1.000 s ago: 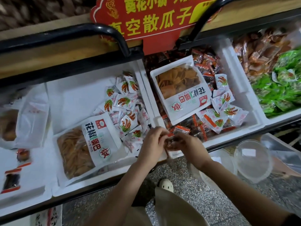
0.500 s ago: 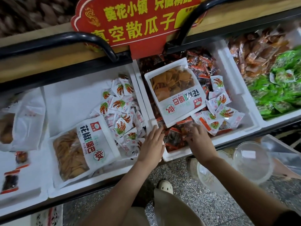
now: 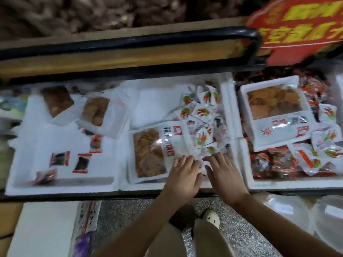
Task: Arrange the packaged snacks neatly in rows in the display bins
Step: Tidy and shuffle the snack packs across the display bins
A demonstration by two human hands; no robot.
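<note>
White foam makes up the three display bins we see side by side under a black rail [image 3: 130,41]: the left bin [image 3: 61,188], the middle bin [image 3: 148,186] and the right bin [image 3: 293,184]. A red sign [image 3: 300,28] with yellow characters hangs at the upper right, too blurred for us to read.

In the middle bin a large bag of chips [image 3: 148,154] lies flat against the front wall, and a second large bag [image 3: 274,112] rests on the heaped packets in the right bin.

Both hands are inside the middle bin at its front right corner, close together. The left hand [image 3: 183,175] lies flat, fingers straight, on the near right corner of the large bag of chips. The right hand [image 3: 222,169] lies just beside it, fingers spread and straight, on the small white packets [image 3: 202,115]; we see neither hand gripping anything.

Those small white packets sit in a loose, unordered pile along the right side of the middle bin, from the hands to the back wall. More of the same kind lie scattered in the right bin.

A few dark packets with red ends [image 3: 60,158] lie apart on the floor of the left bin.
</note>
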